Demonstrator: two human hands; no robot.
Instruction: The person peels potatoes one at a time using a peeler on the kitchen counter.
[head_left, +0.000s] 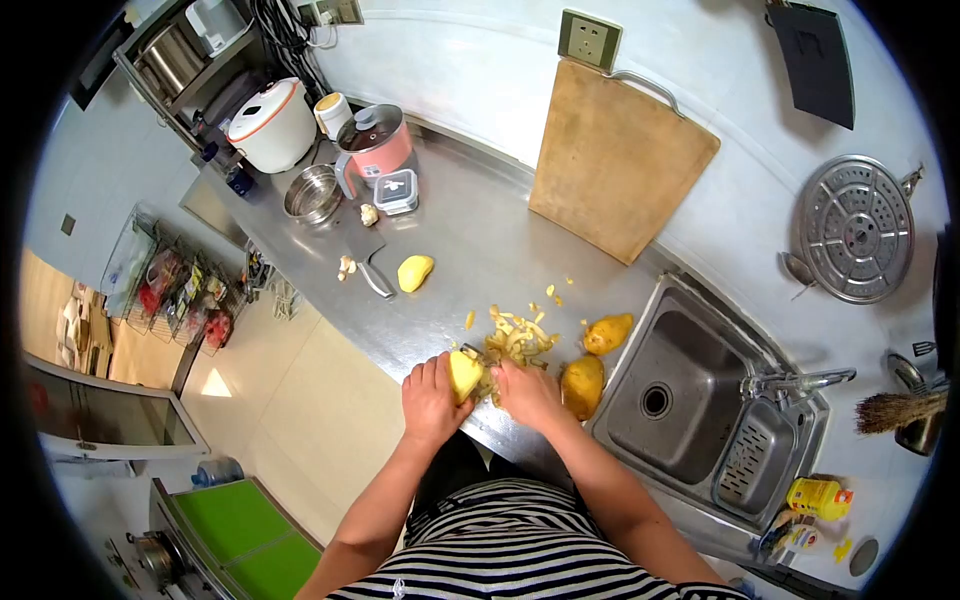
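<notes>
My left hand [432, 402] is wrapped around a peeled yellow potato [464, 375] near the counter's front edge. Close against the potato's right side, my right hand [528, 394] is closed on a peeler [471, 351]; only its dark end shows, the rest lying hidden by the fingers. Potato peels [520, 336] are heaped just beyond both hands. Two unpeeled potatoes, one farther back [608, 334] and one nearer [582, 388], lie right of my right hand beside the sink. Another peeled potato [414, 272] rests farther left, next to a knife [376, 277].
The steel sink [612, 412] with its faucet [800, 381] is on the right. A wooden cutting board [620, 160] leans on the wall. At the back left stand a pink pot [378, 152], a lidded container [396, 191], a steel bowl [313, 194], garlic [369, 215] and a rice cooker [272, 128].
</notes>
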